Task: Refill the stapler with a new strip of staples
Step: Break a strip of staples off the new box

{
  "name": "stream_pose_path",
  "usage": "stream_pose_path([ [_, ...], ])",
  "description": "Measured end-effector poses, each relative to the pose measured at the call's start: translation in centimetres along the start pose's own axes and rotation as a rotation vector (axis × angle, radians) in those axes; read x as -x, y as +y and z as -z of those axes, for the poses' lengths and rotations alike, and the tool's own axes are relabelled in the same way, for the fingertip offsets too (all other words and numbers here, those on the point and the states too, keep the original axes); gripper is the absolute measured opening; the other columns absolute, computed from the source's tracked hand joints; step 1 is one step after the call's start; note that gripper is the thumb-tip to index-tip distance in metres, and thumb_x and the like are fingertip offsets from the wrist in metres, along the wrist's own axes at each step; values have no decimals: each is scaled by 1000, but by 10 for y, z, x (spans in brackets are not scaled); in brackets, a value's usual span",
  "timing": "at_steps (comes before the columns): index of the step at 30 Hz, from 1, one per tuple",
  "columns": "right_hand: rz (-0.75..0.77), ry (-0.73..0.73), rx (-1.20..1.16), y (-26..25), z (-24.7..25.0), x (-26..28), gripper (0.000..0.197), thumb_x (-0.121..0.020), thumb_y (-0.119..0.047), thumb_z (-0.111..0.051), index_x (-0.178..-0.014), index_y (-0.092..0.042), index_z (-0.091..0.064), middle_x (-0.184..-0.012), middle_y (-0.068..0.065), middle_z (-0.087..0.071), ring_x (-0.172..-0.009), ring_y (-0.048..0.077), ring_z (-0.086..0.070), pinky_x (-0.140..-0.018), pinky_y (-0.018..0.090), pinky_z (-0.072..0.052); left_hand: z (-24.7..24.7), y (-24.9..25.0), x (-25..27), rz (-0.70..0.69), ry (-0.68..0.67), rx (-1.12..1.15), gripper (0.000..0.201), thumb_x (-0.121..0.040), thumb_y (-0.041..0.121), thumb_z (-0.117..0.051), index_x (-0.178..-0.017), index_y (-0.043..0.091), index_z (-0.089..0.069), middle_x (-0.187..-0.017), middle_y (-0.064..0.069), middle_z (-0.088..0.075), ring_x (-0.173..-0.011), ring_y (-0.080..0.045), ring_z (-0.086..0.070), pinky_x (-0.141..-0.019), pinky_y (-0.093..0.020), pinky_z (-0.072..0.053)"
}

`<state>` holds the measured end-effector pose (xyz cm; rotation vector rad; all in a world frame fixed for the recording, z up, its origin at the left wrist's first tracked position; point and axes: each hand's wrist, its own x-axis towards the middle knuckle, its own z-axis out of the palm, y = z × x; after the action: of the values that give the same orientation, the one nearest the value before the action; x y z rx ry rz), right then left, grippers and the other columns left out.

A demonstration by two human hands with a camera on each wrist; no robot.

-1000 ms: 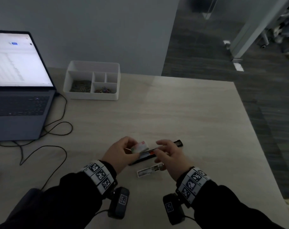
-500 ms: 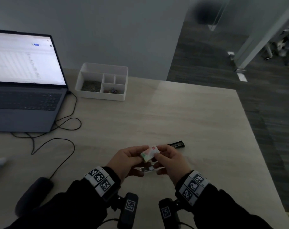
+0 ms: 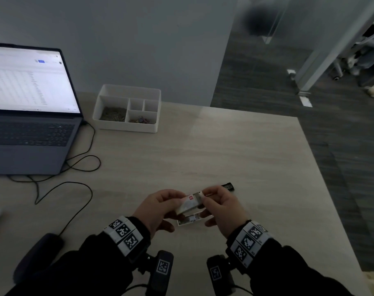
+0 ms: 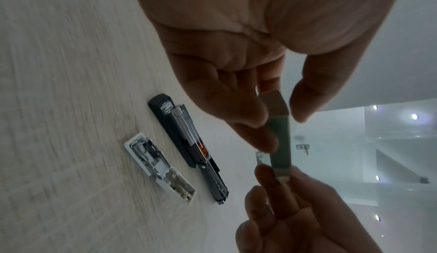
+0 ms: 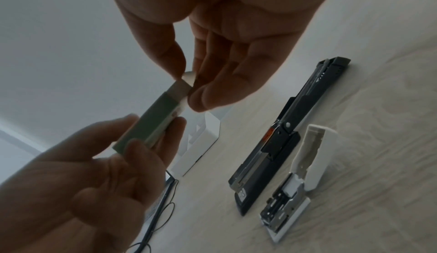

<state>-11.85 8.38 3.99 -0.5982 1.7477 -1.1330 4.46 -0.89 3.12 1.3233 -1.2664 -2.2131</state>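
A small staple box [image 3: 188,205] with a red mark is held above the table by both hands. My left hand [image 3: 177,208] grips its sleeve [image 5: 151,124] between thumb and fingers. My right hand [image 3: 203,199] pinches the pale inner tray [image 5: 181,87], which sticks a little way out of the sleeve's right end. Under the hands lies the opened stapler: the black base with its metal magazine [image 4: 189,150] [image 5: 283,135] and, beside it, the white top part [image 4: 160,167] [image 5: 305,171] [image 3: 191,220]. Only the black far end [image 3: 227,186] shows in the head view.
An open laptop [image 3: 30,129] stands at the far left, its cables [image 3: 75,184] trailing over the wooden table [image 3: 224,150]. A white divided organizer [image 3: 128,107] with small clips sits at the back. A dark mouse [image 3: 38,255] lies near left. The table's edge [image 3: 322,171] runs along the right.
Both hands have lifted the staple box off the stapler and drawn it nearer. The right hand has moved to the box's right end, where the inner tray now shows.
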Motion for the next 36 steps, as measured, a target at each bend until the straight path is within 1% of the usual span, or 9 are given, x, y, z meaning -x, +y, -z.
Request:
stream_pose_path([
  [5, 40, 43, 163, 3, -1, -5, 19, -89, -9, -54, -91, -27, -59, -89, 3, -70, -65, 17, -69, -54, 36, -56, 3, -2, -1, -37, 50, -71, 4, -82, 19, -72, -86, 19, -73, -76, -1, -73, -65, -21, -70, -39, -23, -43],
  [7, 196, 81, 273, 6, -2, -7, 28, -85, -3, -57, -80, -30, -60, -85, 2, -66, -65, 15, -64, -55, 33, -55, 7, -2, 0, -40, 73, -90, 4, -82, 19, -72, -86, 19, -73, -76, -1, -74, -66, -22, -70, -40, -23, -43],
  [9, 374, 65, 374, 8, -4, -7, 31, -81, 0, -62, -74, -30, -62, -87, -4, -61, -71, 11, -59, -62, 20, -50, 10, -3, 1, -42, 94, -107, 5, -83, 19, -71, -87, 20, -73, -77, -1, -74, -67, -22, -71, -41, -23, -43],
  [11, 428, 13, 438, 9, -7, -9, 19, -81, -8, -68, -76, -26, -65, -91, -8, -57, -71, 11, -57, -65, 15, -48, 11, -4, 1, -44, 106, -119, 6, -82, 20, -71, -89, 21, -73, -80, -2, -75, -69, -22, -72, -41, -24, -44],
  [14, 384, 13, 491, 10, -9, -14, 7, -80, -26, -73, -79, -26, -66, -91, -9, -56, -68, 6, -56, -63, 16, -47, 13, -3, 0, -50, 101, -126, 6, -82, 21, -71, -88, 22, -73, -82, -4, -75, -70, -23, -72, -42, -25, -45],
  [21, 148, 14, 532, 8, -11, -18, 21, -73, -48, -75, -80, -31, -64, -87, -9, -64, -72, 5, -57, -62, 18, -41, 14, -3, 0, -56, 80, -144, 7, -81, 21, -73, -87, 23, -74, -78, 1, -75, -67, -17, -70, -43, -25, -45],
  [28, -5, -19, 302, 1, -9, -16, 12, -79, -25, -77, -84, -15, -72, -62, -6, -60, -40, -4, -47, -41, 12, -39, 14, -4, -2, -52, 64, -164, 10, -81, 22, -73, -90, 20, -74, -78, 2, -75, -66, -14, -69, -43, -24, -45],
  [32, -12, -2, 287, -1, -7, -13, 13, -83, -23, -72, -88, -11, -74, -57, -5, -58, -36, -2, -46, -38, 11, -37, 14, -6, -4, -52, 66, -184, 7, -80, 24, -73, -87, 24, -74, -80, 1, -76, -67, -15, -70, -44, -25, -45],
  [36, -23, -14, 292, 2, -8, -11, 15, -81, -26, -75, -88, -13, -72, -70, -3, -65, -44, 0, -50, -40, 12, -39, 12, -8, -5, -57, 60, -194, 6, -81, 22, -73, -86, 25, -74, -78, 3, -75, -67, -13, -69, -44, -26, -46],
])
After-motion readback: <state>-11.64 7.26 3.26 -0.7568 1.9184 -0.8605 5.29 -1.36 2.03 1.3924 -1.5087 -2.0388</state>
